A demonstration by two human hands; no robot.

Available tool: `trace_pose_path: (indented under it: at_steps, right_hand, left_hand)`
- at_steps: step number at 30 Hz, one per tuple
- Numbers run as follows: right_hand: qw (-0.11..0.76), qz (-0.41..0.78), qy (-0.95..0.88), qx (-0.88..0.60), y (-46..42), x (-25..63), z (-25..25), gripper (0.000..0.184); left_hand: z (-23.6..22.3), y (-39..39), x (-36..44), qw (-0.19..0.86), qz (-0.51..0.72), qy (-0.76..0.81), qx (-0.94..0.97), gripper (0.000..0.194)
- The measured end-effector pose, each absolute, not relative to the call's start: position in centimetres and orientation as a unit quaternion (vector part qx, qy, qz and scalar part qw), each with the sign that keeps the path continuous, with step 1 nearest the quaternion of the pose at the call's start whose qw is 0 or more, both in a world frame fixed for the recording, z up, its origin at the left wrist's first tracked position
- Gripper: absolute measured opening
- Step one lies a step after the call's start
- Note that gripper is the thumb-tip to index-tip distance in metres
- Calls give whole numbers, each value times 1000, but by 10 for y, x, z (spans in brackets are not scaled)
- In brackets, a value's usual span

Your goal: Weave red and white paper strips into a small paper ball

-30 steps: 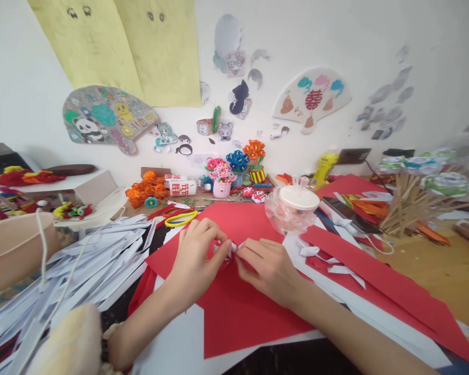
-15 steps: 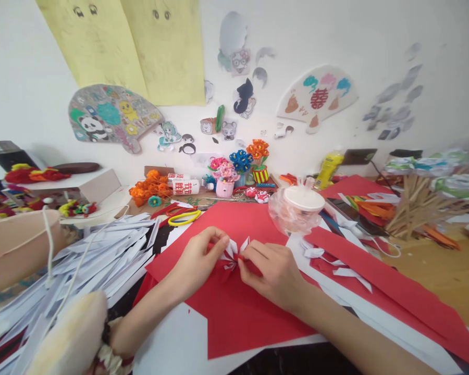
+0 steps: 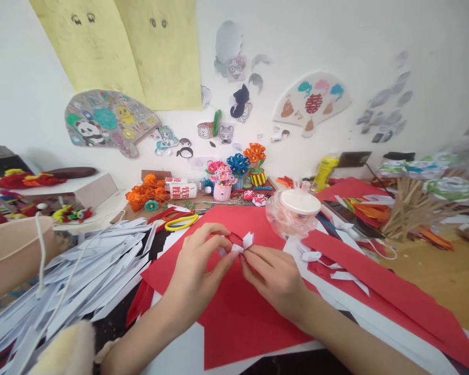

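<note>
The small red-and-white folded paper (image 3: pixel 248 240) is held just above the big red sheet (image 3: pixel 258 323), with a hand at either side of it. The left hand (image 3: pixel 199 268), at about eight o'clock from the piece, is nearly closed, its thumb and bent forefinger pinching the near-left edge. The right hand (image 3: pixel 279 276), at about four o'clock, is nearly closed too — fingertips gathered at the base, the rest curled in — though how much paper lies between them cannot be told. Handling this well looks like a matter of light pressure: one hand should anchor the centre while the other shapes a single fold at a time, since a hard squeeze could crush the upright white points. Small moves of the fingertips should suit it better than turns of the wrist, which might pull the layers apart. The lidded tub (image 3: pixel 300 200) stands at two o'clock and the folded white scraps (image 3: pixel 311 256) lie near three — both near enough to the right hand that its elbow and forearm are best kept low and quiet. White strips (image 3: pixel 101 265) spread out towards nine o'clock.
</note>
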State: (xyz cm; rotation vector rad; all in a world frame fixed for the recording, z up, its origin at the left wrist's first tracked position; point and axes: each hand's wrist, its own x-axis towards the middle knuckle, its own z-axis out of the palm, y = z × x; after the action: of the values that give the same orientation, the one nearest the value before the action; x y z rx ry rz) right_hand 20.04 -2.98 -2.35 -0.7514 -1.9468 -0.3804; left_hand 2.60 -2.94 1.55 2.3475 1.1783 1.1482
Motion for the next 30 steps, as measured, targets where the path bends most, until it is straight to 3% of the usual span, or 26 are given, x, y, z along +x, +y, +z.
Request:
trace_pose_path:
  at_steps: [14,19,26,30]
  right_hand:
    - [470,-199,-812,-284,-30,201,-23,20]
    - [470,-202,-815,-273,-31,201,-21,17]
    - [473,-223,-810,-266,-32,200,-21,16]
    - [468,-238,-808,-267,-32,198,-20,14]
  left_hand:
    - [22,-38,28,21,410,420,809,9]
    - [26,-39,29,70,412,451,789,13]
    - [28,-31,24,242,420,488,726,18]
    - [25,-32,25,191,431,499,727,15]
